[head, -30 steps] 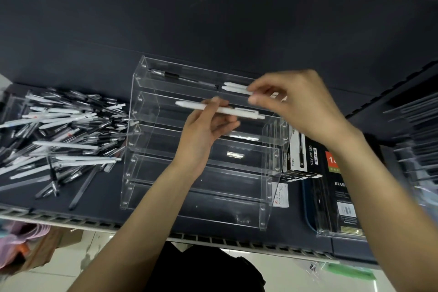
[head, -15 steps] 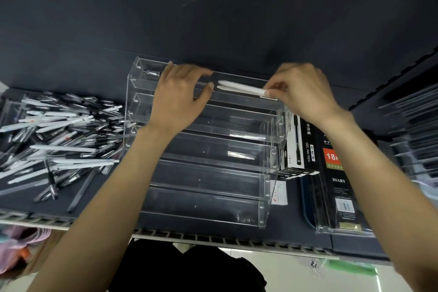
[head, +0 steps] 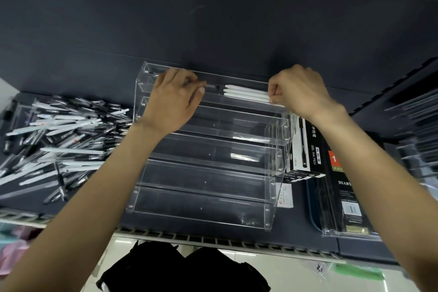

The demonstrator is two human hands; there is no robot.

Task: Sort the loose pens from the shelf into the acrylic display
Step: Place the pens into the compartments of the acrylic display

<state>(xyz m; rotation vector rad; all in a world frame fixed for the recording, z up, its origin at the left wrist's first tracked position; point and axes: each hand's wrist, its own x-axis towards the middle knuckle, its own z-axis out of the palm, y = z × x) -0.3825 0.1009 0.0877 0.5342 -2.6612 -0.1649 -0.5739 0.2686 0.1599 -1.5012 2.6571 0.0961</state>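
White pens [head: 246, 92] pinched by right hand [head: 299, 92], left hand [head: 174, 99] flat, box [head: 305, 147] "GEL INK PEN"

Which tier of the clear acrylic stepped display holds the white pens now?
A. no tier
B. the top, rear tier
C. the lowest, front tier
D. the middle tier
B: the white pens lie side by side in the top, rear tier of the clear acrylic stepped display; the lower tiers show none.

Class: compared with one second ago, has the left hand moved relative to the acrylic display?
Yes. The left hand has moved from the second tier to the back tier of the acrylic display, toward its left end.
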